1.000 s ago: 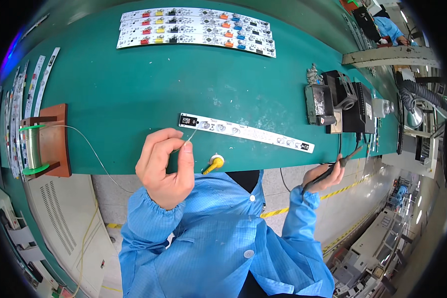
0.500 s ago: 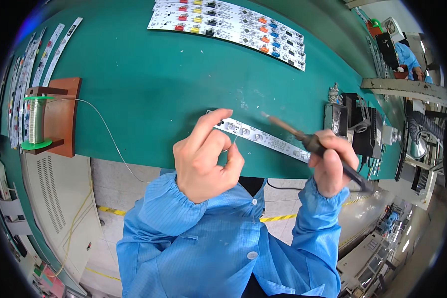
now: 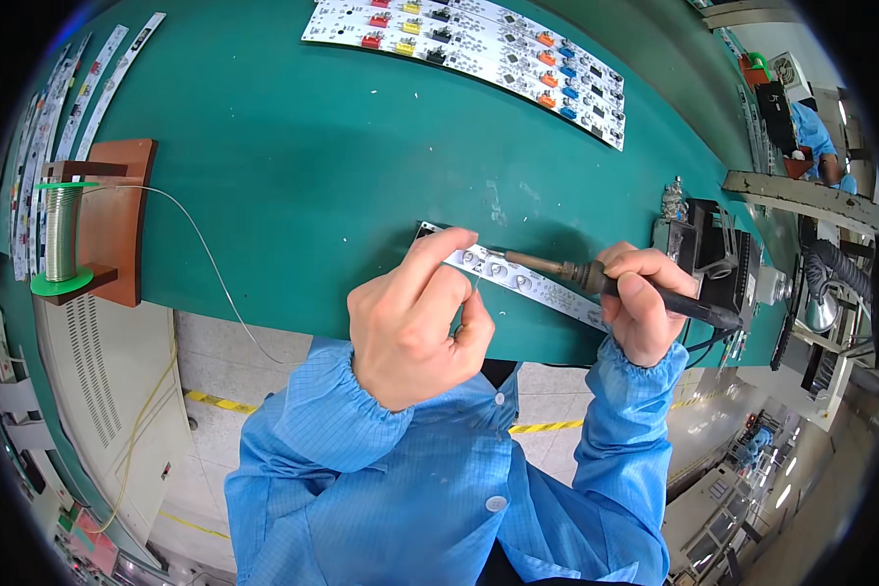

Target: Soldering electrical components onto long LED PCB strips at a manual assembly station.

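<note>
A narrow white circuit board strip [image 3: 555, 295] lies aslant on the green bench top near its front edge. My left hand [image 3: 410, 327] is over its left end, index fingertip on the board. Thumb and another finger of that hand pinch thin solder wire [image 3: 217, 262], whose end shows close to the board. The wire runs from a spool [image 3: 63, 234] and passes out of sight by my left sleeve. My right hand [image 3: 649, 305] grips a soldering iron [image 3: 578, 274] by its dark handle. Its tip is at the board, beside my left index finger; exact contact is hard to tell.
Several white boards [image 3: 479, 49] with coloured connectors lie together at the far side. More narrow strips [image 3: 98, 93] stand at the left, behind the brown spool holder [image 3: 132, 225]. A black soldering station [image 3: 728, 249] sits at the right. A person in blue [image 3: 816, 137] is far right.
The iron's tip has come down and left onto the board area by my left fingers. My left hand keeps its pinch and pose. The whole view has shifted slightly.
</note>
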A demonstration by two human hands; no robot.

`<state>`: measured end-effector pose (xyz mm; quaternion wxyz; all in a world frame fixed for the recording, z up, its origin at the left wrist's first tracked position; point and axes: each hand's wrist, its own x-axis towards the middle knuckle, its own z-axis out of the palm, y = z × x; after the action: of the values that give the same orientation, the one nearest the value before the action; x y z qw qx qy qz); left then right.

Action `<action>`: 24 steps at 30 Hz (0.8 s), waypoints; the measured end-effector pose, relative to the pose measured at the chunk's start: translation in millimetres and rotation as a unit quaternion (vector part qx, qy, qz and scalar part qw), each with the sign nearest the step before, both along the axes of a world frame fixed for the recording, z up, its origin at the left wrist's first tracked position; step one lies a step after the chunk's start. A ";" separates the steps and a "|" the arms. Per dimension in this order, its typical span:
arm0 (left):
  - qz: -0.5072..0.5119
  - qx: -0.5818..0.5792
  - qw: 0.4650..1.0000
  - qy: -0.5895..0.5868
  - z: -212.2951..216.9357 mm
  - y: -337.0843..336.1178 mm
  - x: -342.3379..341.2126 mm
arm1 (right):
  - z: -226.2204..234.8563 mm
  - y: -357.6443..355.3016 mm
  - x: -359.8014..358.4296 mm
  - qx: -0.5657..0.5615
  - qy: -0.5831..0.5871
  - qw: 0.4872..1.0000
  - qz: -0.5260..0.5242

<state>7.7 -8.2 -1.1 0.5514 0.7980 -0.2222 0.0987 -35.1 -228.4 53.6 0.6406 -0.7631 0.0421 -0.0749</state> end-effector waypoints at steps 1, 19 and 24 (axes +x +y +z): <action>0.000 0.000 1.000 0.000 0.0 -0.1 -0.2 | 0.2 0.0 0.2 0.003 0.008 1.000 -0.006; -0.001 0.002 1.000 0.006 1.0 -0.4 -1.6 | 1.3 3.0 0.4 0.051 0.093 0.988 -0.111; -0.002 0.005 1.000 -0.002 2.4 -0.6 0.2 | -0.3 1.7 1.3 0.061 0.078 0.990 -0.099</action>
<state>7.9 -8.8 1.3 0.5471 0.8001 -0.2254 0.0981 -33.8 -226.7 53.3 0.6703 -0.7179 0.1720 -0.0757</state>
